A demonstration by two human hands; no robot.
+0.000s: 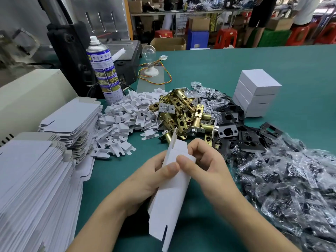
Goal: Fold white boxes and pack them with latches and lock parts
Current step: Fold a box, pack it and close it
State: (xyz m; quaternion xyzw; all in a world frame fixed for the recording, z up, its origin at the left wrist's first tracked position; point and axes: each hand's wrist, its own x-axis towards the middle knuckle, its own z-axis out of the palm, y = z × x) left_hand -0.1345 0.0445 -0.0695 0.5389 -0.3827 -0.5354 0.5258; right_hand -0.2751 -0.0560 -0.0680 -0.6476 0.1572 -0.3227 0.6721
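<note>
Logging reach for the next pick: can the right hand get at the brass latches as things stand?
Probably yes. The brass latches lie uncovered just beyond the right hand, with nothing standing between. But it and the left hand hold the white box, so its grip must release.

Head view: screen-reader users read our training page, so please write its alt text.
The left hand and right hand hold a partly folded white box blank over a green table. Behind it lie piles of white plastic inserts, brass latches, black strike plates and clear bags of dark parts, with flat blanks stacked left and finished boxes right.
</note>
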